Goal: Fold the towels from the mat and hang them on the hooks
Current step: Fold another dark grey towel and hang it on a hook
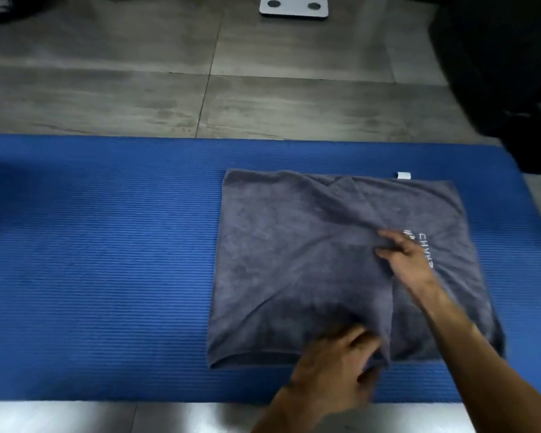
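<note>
Grey soft towel (294, 260) with white letters lies folded flat on the blue ribbed mat (91, 260) on the floor. The left hand (334, 367) pinches its near edge. The right hand (409, 257) pinches a ridge of cloth in its middle.

Left hand (338, 360) pinches cloth between thumb and curled fingers; right hand (408, 256), arm outstretched, grips a fold under its fingertips.

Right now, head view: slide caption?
Both hands, left and right, grip a folded grey towel on the blue mat.
</note>
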### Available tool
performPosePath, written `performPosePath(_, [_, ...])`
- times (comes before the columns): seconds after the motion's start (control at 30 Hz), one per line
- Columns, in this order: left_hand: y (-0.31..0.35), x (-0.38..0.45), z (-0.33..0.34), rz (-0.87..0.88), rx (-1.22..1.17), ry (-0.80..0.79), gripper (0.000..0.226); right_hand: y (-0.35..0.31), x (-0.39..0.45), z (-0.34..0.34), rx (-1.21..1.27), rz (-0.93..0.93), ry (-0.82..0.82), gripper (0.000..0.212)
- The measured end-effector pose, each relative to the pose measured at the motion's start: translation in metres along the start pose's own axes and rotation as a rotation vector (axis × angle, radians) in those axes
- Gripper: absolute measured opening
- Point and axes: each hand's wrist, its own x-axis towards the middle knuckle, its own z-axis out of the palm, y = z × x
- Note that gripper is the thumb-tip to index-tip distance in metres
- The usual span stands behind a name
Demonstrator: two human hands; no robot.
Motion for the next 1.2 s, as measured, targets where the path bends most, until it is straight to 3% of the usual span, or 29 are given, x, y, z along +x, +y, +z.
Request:
performPosePath(0.07, [-0.021, -0.01, -0.003, -0.191, 0.01, 0.131, 0.028, 0.01, 0.001, -0.007, -0.177, -0.031, 0.067, 0.037])
performPosePath(0.13, [-0.052, -0.03, -0.017, -0.402, 0.138, 0.216, 0.031, 0.004, -0.005, 0.003, -0.336, -0.18, 0.136, 0.035])
performPosePath(0.2, [-0.084, -0.058, -0.031, -0.596, 0.253, 0.256, 0.036, -0.012, -0.014, 0.029, -0.436, -0.333, 0.138, 0.035])
performPosePath(0.27, [-0.104, -0.088, -0.038, -0.725, 0.207, 0.292, 0.037, -0.03, -0.022, 0.071, -0.469, -0.456, 0.063, 0.033])
performPosePath(0.4, [-0.116, -0.129, -0.029, -0.655, 0.125, 0.297, 0.024, -0.072, -0.04, 0.164, -0.43, -0.511, -0.187, 0.024])
performPosePath(0.47, [-0.114, -0.134, -0.026, -0.746, -0.047, 0.384, 0.032, -0.09, -0.045, 0.2, -0.486, -0.498, -0.278, 0.021])
performPosePath(0.57, [-0.114, -0.13, -0.029, -0.91, -0.345, 0.557, 0.046, -0.111, -0.043, 0.241, -0.653, -0.474, -0.255, 0.025])
performPosePath(0.63, [-0.113, -0.126, -0.035, -0.918, -0.451, 0.572, 0.039, -0.122, -0.04, 0.26, -0.787, -0.456, -0.23, 0.035])
performPosePath(0.73, [-0.126, -0.128, -0.043, -0.929, -0.513, 0.588, 0.055, -0.137, -0.036, 0.282, -0.9, -0.439, -0.238, 0.026])
performPosePath(0.97, [-0.187, -0.202, -0.101, -1.068, -0.559, 0.679, 0.04, -0.175, -0.06, 0.333, -0.568, -0.398, -0.46, 0.019])
performPosePath(1.1, [-0.217, -0.25, -0.145, -1.267, -0.289, 0.672, 0.031, -0.18, -0.084, 0.357, -0.292, -0.38, -0.704, 0.011])
performPosePath(1.2, [-0.219, -0.265, -0.159, -1.363, -0.009, 0.588, 0.035, -0.167, -0.082, 0.338, -0.174, -0.371, -0.712, 0.004])
